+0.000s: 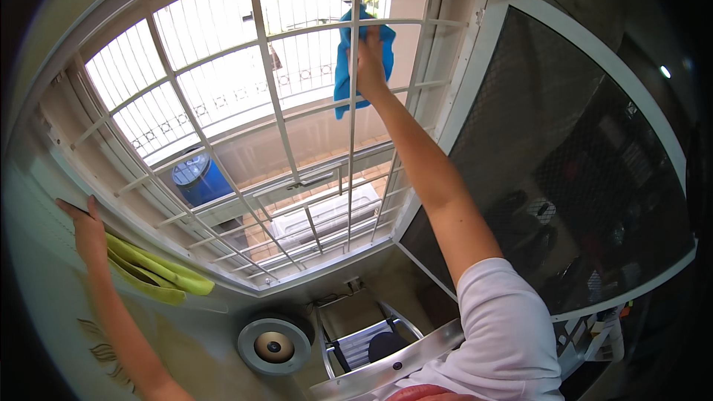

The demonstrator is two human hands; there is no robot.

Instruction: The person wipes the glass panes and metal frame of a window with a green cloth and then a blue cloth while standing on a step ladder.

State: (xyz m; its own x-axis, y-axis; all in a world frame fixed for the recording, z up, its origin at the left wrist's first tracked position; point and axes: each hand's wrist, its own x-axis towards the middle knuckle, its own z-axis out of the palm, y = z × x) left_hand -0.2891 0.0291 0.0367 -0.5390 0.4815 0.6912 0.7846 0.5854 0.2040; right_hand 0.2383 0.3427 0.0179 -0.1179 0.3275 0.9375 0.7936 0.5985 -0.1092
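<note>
A blue cloth point(341, 75) is spread under my right hand point(370, 64), which reaches among the white bars of the window grille point(277, 106) near its upper right. My fingers are partly behind a bar, and the cloth lies against or near the window pane; the exact contact cannot be told. At the lower left, my left hand point(89, 228) rests by the window frame with a yellow-green cloth point(159, 273) hanging from beside its palm and wrist. The cloth is folded and trails to the right along the wall below the frame.
An open mesh screen panel point(557, 178) in a white frame fills the right side. Below stand a metal stepladder point(362, 345) and a round grey object with a gold centre point(273, 346). Beyond the grille are a blue barrel point(203, 181) and a white boxy unit point(328, 211).
</note>
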